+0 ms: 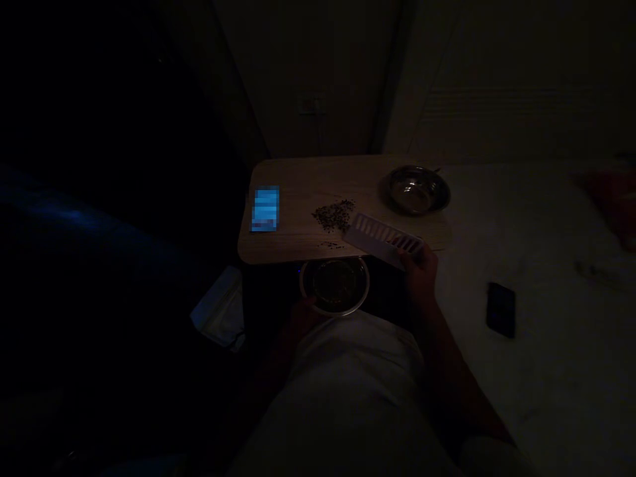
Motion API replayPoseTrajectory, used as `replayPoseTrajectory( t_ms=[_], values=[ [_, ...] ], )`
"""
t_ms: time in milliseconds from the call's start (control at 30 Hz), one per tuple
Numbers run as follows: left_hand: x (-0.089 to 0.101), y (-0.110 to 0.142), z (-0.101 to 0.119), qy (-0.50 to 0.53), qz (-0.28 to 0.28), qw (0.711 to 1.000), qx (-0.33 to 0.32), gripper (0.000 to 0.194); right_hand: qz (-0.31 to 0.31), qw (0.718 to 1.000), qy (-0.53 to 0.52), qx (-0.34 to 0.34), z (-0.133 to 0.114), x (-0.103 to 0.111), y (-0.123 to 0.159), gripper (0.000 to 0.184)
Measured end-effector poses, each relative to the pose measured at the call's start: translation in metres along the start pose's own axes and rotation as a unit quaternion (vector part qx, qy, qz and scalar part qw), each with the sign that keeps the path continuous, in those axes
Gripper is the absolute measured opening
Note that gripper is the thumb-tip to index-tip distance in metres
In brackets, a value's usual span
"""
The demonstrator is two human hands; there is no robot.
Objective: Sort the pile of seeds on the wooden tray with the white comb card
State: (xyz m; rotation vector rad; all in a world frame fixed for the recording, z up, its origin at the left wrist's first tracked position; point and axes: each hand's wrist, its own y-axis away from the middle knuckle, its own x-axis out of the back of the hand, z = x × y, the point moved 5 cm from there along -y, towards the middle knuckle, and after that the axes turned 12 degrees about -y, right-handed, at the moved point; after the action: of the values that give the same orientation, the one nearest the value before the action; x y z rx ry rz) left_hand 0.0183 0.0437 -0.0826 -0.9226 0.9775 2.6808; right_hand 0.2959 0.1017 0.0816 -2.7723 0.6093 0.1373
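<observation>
My right hand [420, 265] grips the right end of a long pale tray with a row of slots [382, 240], shaped like an ice cube tray. The tray's far left end meets the edge of a scattered pile of small dark beans or seeds [332, 215] on the small wooden table [293, 248]. My left hand [305, 318] holds the rim of a metal bowl [335, 311] just below the table's front edge, over my lap. Its fingers are mostly in shadow. What lies in that bowl is too dark to make out. A few more dark bits lie near the edge.
A second metal bowl [417, 191] stands at the table's back right. A device with a lit blue screen [265, 209] lies on the left. To the right, a dark phone [501, 310] rests on a pale surface. Behind is a wall socket [311, 105]. The room is very dark.
</observation>
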Motion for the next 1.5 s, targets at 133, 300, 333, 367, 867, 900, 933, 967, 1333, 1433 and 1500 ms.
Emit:
replayPoseTrajectory(
  t_ms=[133,300,333,367,867,900,933,967,1333,1433,1500],
  values=[
    [0.006,-0.003,0.001,0.018,0.026,0.999,-0.018,0.028,-0.017,1.0,0.019,-0.001,0.002,0.003,-0.001,0.017],
    [0.003,-0.006,0.0,0.011,0.052,0.998,0.016,0.02,-0.025,1.0,0.014,-0.005,0.005,0.002,-0.001,0.017],
    [0.002,-0.006,0.0,0.01,0.054,0.998,0.024,0.019,-0.027,1.0,0.013,-0.007,0.006,0.002,-0.001,0.017],
    [0.001,-0.006,-0.001,0.011,0.048,0.998,0.031,0.021,-0.028,1.0,0.011,-0.009,0.006,0.002,-0.001,0.017],
    [-0.005,-0.004,-0.004,0.008,0.002,0.999,0.053,0.035,-0.063,0.998,-0.004,-0.028,0.006,-0.013,0.002,0.019],
    [-0.007,-0.004,-0.003,0.008,0.001,0.999,0.054,0.035,-0.068,0.997,-0.002,-0.027,0.007,-0.015,0.002,0.019],
    [-0.007,-0.003,-0.002,0.009,-0.001,0.999,0.053,0.033,-0.073,0.997,-0.001,-0.026,0.008,-0.016,0.002,0.019],
    [-0.008,-0.003,-0.001,0.01,-0.002,0.999,0.05,0.031,-0.078,0.997,0.0,-0.025,0.009,-0.017,0.003,0.019],
    [-0.003,-0.004,0.0,-0.005,0.021,0.999,0.036,0.031,-0.077,0.996,-0.021,-0.045,0.007,-0.016,0.001,0.018],
    [0.0,-0.001,-0.001,-0.003,0.049,0.999,0.008,0.028,0.002,1.0,-0.026,-0.01,0.0,-0.01,-0.002,0.02],
    [0.002,0.001,-0.002,0.0,0.059,0.998,-0.012,0.028,0.043,0.999,-0.025,0.007,-0.003,-0.007,-0.003,0.022]
  ],
)
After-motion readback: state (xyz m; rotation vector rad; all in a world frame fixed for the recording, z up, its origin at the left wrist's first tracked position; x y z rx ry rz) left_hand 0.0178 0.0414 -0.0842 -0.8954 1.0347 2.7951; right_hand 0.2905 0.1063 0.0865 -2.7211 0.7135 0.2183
